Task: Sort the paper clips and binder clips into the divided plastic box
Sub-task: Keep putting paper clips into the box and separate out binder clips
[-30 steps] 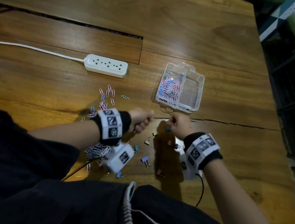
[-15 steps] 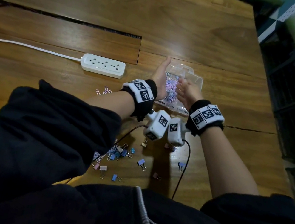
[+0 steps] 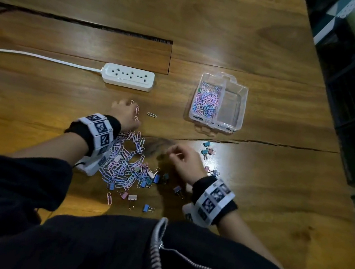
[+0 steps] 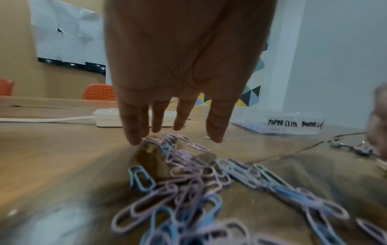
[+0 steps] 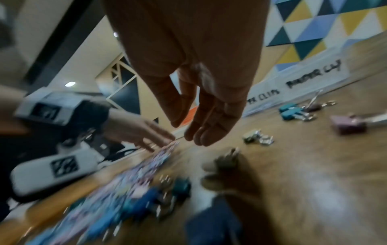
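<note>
The clear divided box [image 3: 240,107] stands right of centre; its left compartment holds pastel paper clips [image 3: 206,100], and I see nothing in the right one. A big heap of paper clips [image 3: 124,160] lies between my wrists, with binder clips [image 3: 156,179] at its near edge and more of them [image 3: 207,150] further right. My left hand [image 3: 128,105] reaches past the heap, and its straight fingers [image 4: 134,132] touch loose paper clips [image 4: 188,179]. My right hand [image 3: 171,154] hovers right of the heap, its fingers relaxed [image 5: 201,132] and holding nothing. The box label [image 4: 293,123] faces me.
A white power strip [image 3: 128,76] with its cable lies left of the box. A long slot [image 3: 77,22] cuts the wooden table further back, and a crack [image 3: 276,144] runs rightwards near the box. The table's right edge [image 3: 332,109] drops to a dark floor.
Both hands were over the box half a second ago. They have drawn back towards me, the left to the loose paper clips, the right to beside the binder clips.
</note>
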Available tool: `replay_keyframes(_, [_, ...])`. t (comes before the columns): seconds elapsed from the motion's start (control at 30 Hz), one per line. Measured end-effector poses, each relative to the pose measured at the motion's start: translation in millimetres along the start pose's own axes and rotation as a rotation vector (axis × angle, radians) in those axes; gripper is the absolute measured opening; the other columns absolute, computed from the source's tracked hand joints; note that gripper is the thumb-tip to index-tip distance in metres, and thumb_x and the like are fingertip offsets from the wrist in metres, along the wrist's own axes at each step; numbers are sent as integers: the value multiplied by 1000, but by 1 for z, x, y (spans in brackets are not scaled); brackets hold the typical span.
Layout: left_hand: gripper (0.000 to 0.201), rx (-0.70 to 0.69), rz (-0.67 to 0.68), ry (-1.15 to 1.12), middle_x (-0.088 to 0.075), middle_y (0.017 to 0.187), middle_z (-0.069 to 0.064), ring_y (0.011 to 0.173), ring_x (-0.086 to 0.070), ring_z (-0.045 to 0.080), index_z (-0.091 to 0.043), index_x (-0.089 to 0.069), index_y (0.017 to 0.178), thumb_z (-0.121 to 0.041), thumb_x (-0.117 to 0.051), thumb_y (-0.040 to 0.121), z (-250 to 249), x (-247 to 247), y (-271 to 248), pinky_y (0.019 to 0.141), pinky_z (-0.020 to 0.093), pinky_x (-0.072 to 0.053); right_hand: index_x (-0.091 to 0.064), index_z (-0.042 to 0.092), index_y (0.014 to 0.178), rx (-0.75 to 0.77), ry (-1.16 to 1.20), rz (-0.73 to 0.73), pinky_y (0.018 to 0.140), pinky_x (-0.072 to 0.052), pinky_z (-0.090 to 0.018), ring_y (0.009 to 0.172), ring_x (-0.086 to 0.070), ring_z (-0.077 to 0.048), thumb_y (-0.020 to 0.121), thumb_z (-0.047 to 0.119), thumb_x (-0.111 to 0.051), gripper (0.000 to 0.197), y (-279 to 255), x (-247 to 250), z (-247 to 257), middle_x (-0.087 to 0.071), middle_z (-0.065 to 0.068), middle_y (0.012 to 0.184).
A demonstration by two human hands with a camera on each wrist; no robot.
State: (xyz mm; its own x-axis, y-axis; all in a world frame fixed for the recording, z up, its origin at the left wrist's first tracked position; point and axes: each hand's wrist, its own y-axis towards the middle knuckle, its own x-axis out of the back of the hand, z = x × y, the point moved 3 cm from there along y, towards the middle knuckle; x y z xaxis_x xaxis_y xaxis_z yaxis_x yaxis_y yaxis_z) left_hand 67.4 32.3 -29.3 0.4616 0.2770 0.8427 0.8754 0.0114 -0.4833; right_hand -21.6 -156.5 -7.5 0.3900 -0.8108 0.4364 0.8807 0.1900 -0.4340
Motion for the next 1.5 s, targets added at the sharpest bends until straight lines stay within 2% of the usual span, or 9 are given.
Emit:
replay_keyframes(0.13, [44,-146,-42,164,-39,141,16,128,-40,31,-7,-46,131,-24,-52,91,-10,-7,-16,104,40,-38,-62,4,99,131,-276,40,94,-44,-37,102,-54,-23,88,8,-53,14,-6,-29,-4,-61,-12,107])
replay_keyframes(0.23, [24,-225,-144,179,-55,118,13,110,-52,26,-4,-62,111,-9,-46,93,-23,-9,-29,89,30,-45,-62,8,97,163,-279,-6,96,-42,-33,106,-51,-21,88,7,-53,13,-5,-32,-7,-60,-8,108])
replay_keyframes(0.43, [18,-209,-142,81,-57,110,10,104,-53,24,-4,-62,103,-5,-51,88,-22,-8,-33,86,29,-45,-63,10,99,150,-278,-127,99,-42,-38,110,-49,-21,86,6,-55,16,5,-23,-2,-59,-7,110])
replay_keyframes(0.7, [14,145,-108,-869,-58,91,8,68,-54,17,-8,-59,86,5,-55,84,21,-6,-22,64,25,-49,-39,15,137,135,-562,34,111,-27,-38,134,-31,-22,91,12,-47,46,62,-18,45,-39,-3,144])
replay_keyframes(0.8, [23,247,-17,-1175,-57,82,5,60,-49,13,-4,-55,103,9,-48,86,32,-2,-17,54,21,-47,-29,20,143,99,-664,136,113,-22,-46,141,-19,-26,90,28,-52,58,85,-31,58,-18,-5,155])
replay_keyframes(1.03, [31,362,136,-1596,-38,71,2,59,-36,12,-6,-50,82,11,-24,82,37,10,-12,55,20,-35,-55,8,117,179,-701,85,102,-38,-35,116,-41,-23,86,20,-59,34,94,-58,58,-47,-9,126])
replay_keyframes(1.17, [16,287,74,-1254,-42,75,0,55,-35,10,-15,-47,80,0,-44,84,27,14,3,51,21,-36,-59,3,110,224,-657,88,99,-42,-35,109,-46,-26,89,8,-51,23,85,-63,50,-50,-12,116])
replay_keyframes(1.37, [32,20,-42,-458,-61,107,16,95,-60,32,-12,-52,109,-8,-65,80,14,13,19,84,39,-51,-56,4,115,207,-703,121,99,-38,-35,113,-42,-26,85,12,-58,31,74,-59,45,-47,-13,122])
replay_keyframes(1.5, [10,-23,-85,-229,-65,101,13,85,-55,24,-9,-58,89,-18,-62,85,14,17,16,84,36,-47,-58,4,107,211,-698,113,94,-37,-33,110,-44,-26,87,5,-52,21,70,-61,44,-50,-12,118])
